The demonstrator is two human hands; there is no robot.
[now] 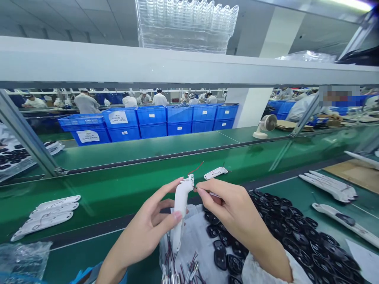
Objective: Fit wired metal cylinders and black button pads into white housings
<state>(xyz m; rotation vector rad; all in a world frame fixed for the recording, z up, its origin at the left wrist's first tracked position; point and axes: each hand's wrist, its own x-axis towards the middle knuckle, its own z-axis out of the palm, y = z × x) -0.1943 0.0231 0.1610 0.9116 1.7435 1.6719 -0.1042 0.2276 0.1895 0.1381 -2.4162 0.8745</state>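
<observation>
My left hand (pixel 156 221) is wrapped round a white curved plastic housing (pixel 181 197), held upright with its thumb across the front. A thin red wire (pixel 197 167) sticks out from the housing's upper end. Close against that end, my right hand (pixel 227 201) pinches what looks like a thin dark wire at the housing's edge. Part of a slim rod shows under the right fingers; its kind is hidden. Below the hands lies a bunch of small metal parts with red and black wires (pixel 174 268), beside many black plastic parts (pixel 296 232) on a translucent sheet (pixel 198 228).
Beyond my hands, another white housing (pixel 215 172) lies on the green belt (pixel 118 189). White housings (pixel 50 213) rest at left, more (pixel 328 185) at right. Blue bins (pixel 152 120) and a small fan (pixel 265 126) stand behind. A shelf (pixel 177 67) crosses above; people work farther back.
</observation>
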